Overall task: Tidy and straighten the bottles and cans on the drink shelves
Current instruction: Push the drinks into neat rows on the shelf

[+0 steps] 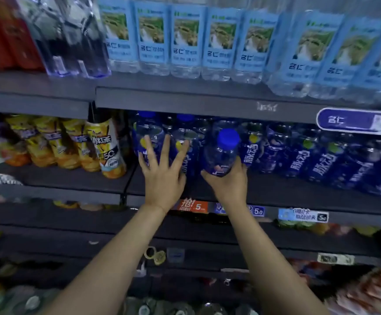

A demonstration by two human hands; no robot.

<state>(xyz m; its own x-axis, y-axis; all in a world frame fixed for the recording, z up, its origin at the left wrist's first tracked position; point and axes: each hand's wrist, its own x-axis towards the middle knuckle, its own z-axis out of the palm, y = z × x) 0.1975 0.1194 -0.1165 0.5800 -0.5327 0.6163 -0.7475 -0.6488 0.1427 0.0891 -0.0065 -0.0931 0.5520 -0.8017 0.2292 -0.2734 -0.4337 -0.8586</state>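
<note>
A row of dark blue drink bottles [319,160] with blue caps fills the middle shelf [298,194]. My right hand [228,180] grips one blue-capped bottle [224,151] from below, at the shelf's front, and the bottle tilts slightly. My left hand [162,169] is spread with straight fingers that press against two blue bottles [149,135] at the left end of the row.
Yellow-labelled tea bottles [71,144] stand left of the blue row. Light blue water bottles [185,39] line the upper shelf, with clear and red bottles [9,32] to their left. Price tags [257,211] run along the shelf edge. Lower shelves hold more drinks.
</note>
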